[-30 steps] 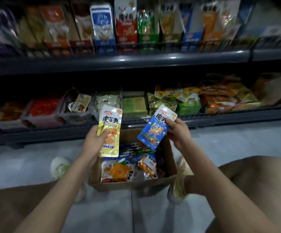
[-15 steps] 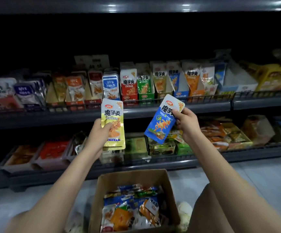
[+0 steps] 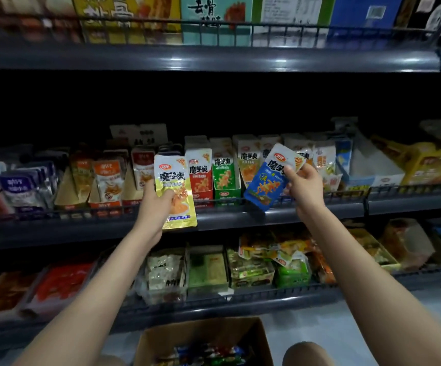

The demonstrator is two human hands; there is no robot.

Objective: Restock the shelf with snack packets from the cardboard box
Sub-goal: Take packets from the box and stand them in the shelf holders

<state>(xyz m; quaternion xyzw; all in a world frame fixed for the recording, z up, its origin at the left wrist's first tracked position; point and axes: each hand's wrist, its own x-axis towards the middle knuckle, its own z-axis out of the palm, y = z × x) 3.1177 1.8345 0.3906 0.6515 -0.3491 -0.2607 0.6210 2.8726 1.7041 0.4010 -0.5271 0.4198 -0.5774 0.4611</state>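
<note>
Nearest, below the middle shelf (image 3: 230,219) and on the floor, stands the open cardboard box (image 3: 200,330), with more snack packets (image 3: 208,355) lying loose inside; their print is too blurred to read. A bare knee (image 3: 306,352) shows just right of the box.

Both forearms reach up from there to the middle shelf. The left grip (image 3: 156,204) holds a yellow packet (image 3: 175,191) upright, thumb curled across its front and fingers behind it. The packet sits right of the palm, its lower edge hanging in front of the middle shelf's front lip. It reads 魔芋爽 in black, with a red oval logo at its top and "20%" in the top corner.

The right grip (image 3: 303,188) pinches a blue packet (image 3: 269,178) at its upper right corner, thumb on the front. The packet slants down to the left of the grip, its bottom corner in front of the shelf's wire rail. It shows the same red logo and the first characters of 魔芋爽; the thumb covers the rest.

Behind the packets, on the middle shelf, stand a red display box (image 3: 200,178) and a green display box (image 3: 224,178), both marked 魔芋爽.

Below the middle shelf, the bottom shelf (image 3: 240,299) carries trays of packets, unreadable. Above it, the top shelf (image 3: 214,58) bears a teal carton (image 3: 214,11) printed 去骨.
</note>
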